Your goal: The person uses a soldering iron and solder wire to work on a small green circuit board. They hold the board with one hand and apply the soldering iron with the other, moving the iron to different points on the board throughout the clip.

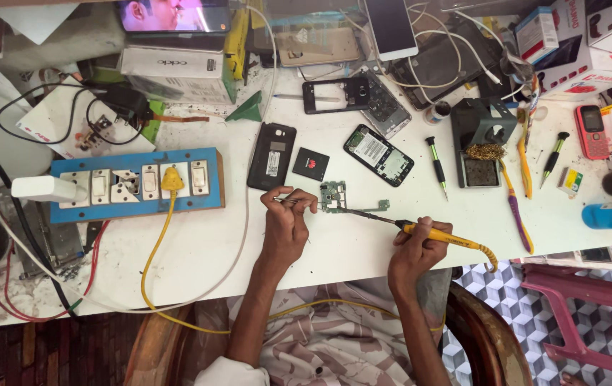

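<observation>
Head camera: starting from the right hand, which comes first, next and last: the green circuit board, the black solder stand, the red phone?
From the right hand:
1. Circuit board, up and left, by the left hand.
2. Solder stand, up and right.
3. Red phone, far right edge.

A blue switchboard (pixel 137 184) carrying a yellow plug (pixel 171 179) lies well left of the hands. Above them lie a black phone back cover (pixel 271 155) and an opened phone (pixel 379 154). A soldering stand (pixel 480 143) and a green-handled screwdriver (pixel 436 166) lie up and right.
</observation>
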`<state>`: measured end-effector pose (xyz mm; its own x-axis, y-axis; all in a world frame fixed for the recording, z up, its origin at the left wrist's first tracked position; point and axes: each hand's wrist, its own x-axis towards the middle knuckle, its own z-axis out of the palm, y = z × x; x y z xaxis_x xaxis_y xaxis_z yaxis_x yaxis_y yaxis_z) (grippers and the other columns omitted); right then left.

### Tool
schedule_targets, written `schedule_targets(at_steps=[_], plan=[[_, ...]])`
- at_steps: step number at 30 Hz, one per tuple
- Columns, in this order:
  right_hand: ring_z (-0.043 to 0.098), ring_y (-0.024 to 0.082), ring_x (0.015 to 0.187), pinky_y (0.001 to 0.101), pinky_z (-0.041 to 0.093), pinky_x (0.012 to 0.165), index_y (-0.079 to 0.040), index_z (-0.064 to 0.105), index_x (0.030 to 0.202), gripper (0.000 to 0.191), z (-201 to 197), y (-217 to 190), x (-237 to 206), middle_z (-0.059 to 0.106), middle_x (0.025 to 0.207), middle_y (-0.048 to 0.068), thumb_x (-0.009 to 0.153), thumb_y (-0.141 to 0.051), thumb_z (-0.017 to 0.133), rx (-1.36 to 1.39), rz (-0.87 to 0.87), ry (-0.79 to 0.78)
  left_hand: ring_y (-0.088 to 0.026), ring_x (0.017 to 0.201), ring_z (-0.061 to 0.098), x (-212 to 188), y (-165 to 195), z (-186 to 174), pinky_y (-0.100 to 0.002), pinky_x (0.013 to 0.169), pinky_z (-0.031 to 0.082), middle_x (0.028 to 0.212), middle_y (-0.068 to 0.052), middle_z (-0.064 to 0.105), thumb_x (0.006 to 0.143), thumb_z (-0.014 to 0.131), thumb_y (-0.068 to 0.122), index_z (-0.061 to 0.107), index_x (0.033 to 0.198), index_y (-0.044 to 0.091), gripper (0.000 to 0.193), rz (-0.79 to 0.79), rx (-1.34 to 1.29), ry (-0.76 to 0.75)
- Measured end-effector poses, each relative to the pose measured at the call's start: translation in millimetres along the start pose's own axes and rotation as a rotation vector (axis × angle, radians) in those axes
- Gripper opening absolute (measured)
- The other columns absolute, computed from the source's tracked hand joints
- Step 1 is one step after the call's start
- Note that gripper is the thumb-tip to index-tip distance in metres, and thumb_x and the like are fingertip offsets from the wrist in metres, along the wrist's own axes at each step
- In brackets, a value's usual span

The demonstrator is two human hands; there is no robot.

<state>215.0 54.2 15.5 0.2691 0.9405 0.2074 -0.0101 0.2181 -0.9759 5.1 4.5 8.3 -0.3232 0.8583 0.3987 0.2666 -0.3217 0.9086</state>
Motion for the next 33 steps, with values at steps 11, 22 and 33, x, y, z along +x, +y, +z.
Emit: schedule_targets(at_steps=[11, 22, 33], plan=[[0.044, 0.008, 0.051, 0.0244, 0.042, 0.050, -0.005, 0.044, 0.095, 0.021, 5, -3, 2, 0.047, 0.067, 0.002, 0.111, -0.016, 0.050, 0.048, 0.044, 0.007, -0.022, 0.077, 0.063, 2, 0, -1, -0.031, 0.088, 0.053, 0.089, -0.017, 0.064, 0.103, 0.035, -0.016, 0.018, 0.122, 0.003, 0.032, 0.011, 0.010, 0.005], [0.045, 0.008, 0.051, 0.0241, 0.041, 0.049, -0.005, 0.043, 0.093, 0.021, 3, 6, 1, 0.048, 0.068, 0.003, 0.110, -0.013, 0.052, 0.049, 0.040, 0.040, -0.022, 0.074, 0.064, 4, 4, -4, -0.039, 0.102, 0.045, 0.084, -0.012, 0.062, 0.103, 0.032, -0.009, 0.016, 0.119, 0.002, 0.025, 0.056, 0.112, 0.006], [0.045, 0.007, 0.049, 0.0224, 0.039, 0.046, -0.005, 0.044, 0.093, 0.020, 2, 6, 3, 0.050, 0.067, 0.003, 0.109, -0.013, 0.053, 0.073, 0.082, 0.049, -0.022, 0.079, 0.062, -2, -2, -1, -0.034, 0.093, 0.049, 0.089, -0.013, 0.061, 0.105, 0.034, -0.005, 0.018, 0.117, 0.003, 0.022, 0.020, 0.008, -0.019]])
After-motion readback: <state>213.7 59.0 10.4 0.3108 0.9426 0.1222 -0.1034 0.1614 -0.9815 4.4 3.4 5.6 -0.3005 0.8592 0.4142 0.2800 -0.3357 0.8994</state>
